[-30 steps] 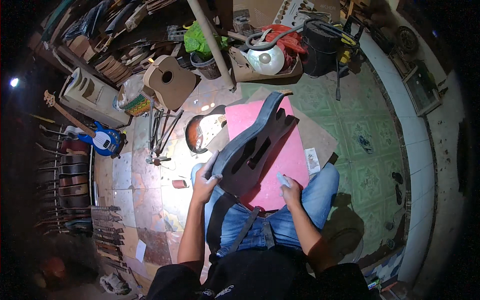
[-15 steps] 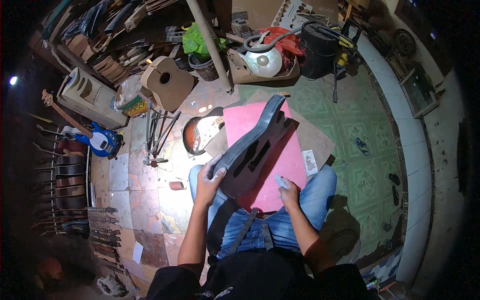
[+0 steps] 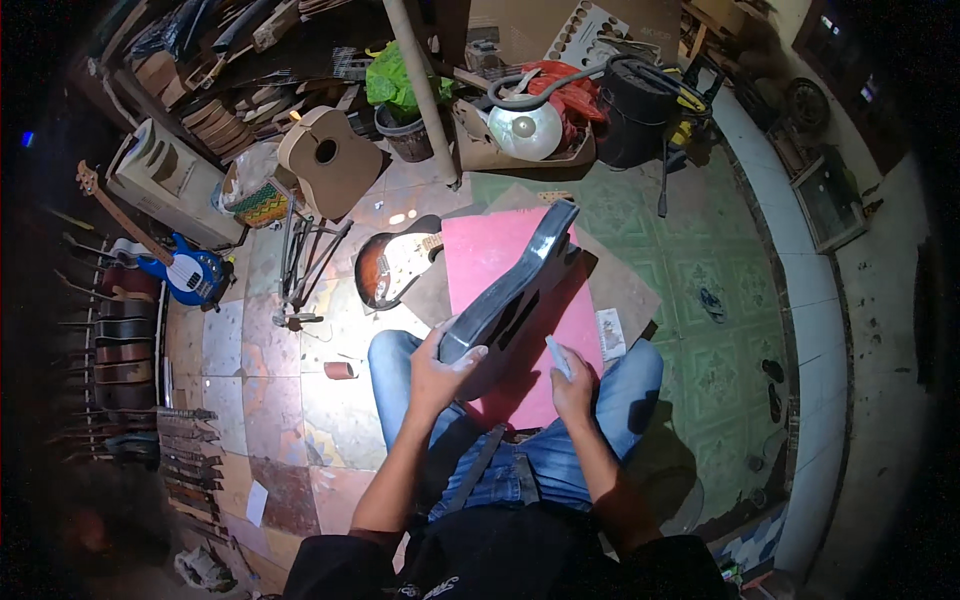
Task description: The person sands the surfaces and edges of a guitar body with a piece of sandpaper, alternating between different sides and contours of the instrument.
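A dark electric guitar body (image 3: 505, 295) stands tilted on its edge above my lap, its grey curved side up and glinting under the light. My left hand (image 3: 440, 375) grips its near end, fingers behind and thumb over the edge. In my right hand (image 3: 573, 393) is a small pale bluish strip (image 3: 558, 357), pinched between thumb and fingers and pointing up, apart from the guitar body. Dark cavities show on the body's right-hand face. Under it lies a pink sheet (image 3: 475, 240) between my knees.
A sunburst electric guitar (image 3: 385, 268) lies left of the pink sheet. Further off are an acoustic guitar body (image 3: 335, 160), folded metal stands (image 3: 305, 260), a blue bass (image 3: 190, 272) and a black bucket (image 3: 635, 110). A reddish-brown curled piece (image 3: 340, 370) rests by my left knee.
The guitar body has turned so more of its grey edge faces up and less of its cavity face shows. My left hand has rolled with it; the right still holds the strip.
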Tool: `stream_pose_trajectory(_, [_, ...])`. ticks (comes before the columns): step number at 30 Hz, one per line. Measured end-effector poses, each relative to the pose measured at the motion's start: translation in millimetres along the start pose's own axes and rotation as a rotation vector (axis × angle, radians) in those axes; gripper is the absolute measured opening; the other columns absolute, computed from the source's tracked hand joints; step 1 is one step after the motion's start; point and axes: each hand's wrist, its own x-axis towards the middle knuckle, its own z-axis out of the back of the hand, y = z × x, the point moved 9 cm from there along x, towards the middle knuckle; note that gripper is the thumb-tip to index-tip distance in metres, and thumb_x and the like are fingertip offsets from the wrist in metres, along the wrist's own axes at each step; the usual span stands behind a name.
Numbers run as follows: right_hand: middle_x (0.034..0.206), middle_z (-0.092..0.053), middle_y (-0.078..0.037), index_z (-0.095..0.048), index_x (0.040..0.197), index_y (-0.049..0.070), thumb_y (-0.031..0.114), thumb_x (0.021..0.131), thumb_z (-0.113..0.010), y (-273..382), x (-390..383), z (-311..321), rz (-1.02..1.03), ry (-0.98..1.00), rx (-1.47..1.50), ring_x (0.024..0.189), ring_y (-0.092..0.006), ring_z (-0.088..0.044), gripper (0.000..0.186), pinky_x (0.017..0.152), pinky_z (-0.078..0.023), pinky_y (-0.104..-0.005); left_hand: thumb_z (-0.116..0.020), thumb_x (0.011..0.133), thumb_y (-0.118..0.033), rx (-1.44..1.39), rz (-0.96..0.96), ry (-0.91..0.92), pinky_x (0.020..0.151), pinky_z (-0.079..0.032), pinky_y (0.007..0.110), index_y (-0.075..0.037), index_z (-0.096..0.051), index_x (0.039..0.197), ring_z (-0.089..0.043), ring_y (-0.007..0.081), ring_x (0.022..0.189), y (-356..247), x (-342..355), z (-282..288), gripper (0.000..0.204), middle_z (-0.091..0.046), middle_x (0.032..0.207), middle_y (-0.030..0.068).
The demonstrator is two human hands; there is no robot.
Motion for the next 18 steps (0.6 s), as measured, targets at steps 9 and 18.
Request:
stream_pose_trajectory(9, [0.132, -0.064, -0.021, -0.062, 0.129, -0.004, -0.008, 0.083, -0.057, 106.5, 68.0, 20.8, 0.33, 0.096, 0.149, 0.124, -0.0345, -0.062, 0.047, 0.107, -0.047, -0.037, -0.086, 0.08, -0.022, 0.016, -0.016, -0.032, 0.095, -0.053, 0.035, 0.0, -0.064, 0.131, -0.071, 0.0234, 0.107, -5.7, -1.4, -5.2, 0.059, -0.074, 0.114, 0.0199])
stream_pose_trajectory(18, [0.134, -0.066, -0.01, -0.069, 0.126, 0.009, -0.008, 0.082, -0.057, 130.3, 109.9, 3.6, 0.592, 0.172, -0.278, 0.112, -0.0338, -0.065, 0.048, 0.097, -0.053, -0.0401, -0.084, 0.081, -0.022, 0.043, -0.016, -0.047, 0.093, -0.053, 0.035, -0.001, -0.063, 0.131, -0.072, 0.0251, 0.106, -10.5, -5.9, -4.1, 0.058, -0.074, 0.113, 0.0196])
